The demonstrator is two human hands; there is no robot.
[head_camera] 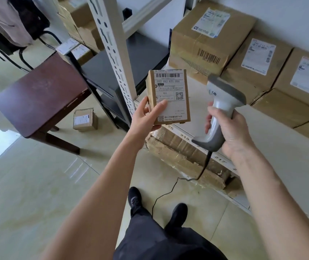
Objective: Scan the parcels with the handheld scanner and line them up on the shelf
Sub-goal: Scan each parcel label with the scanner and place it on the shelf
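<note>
while left hand (pixel 146 119) pinches small parcel (pixel 168 96) beyond shelf (pixel 262 147) edge, right hand (pixel 232 132) fingers wrap scanner (pixel 219 109).

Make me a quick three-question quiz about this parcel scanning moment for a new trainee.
1. True or false: the scanner has a cable.
2. Which hand holds the small parcel? A) left B) right C) neither
3. Fill in: a lone small box sits on the ____ beside the brown table.

Key: 1 true. 2 A: the left hand grips it, and the right hand holds the scanner. 3 floor.
</note>
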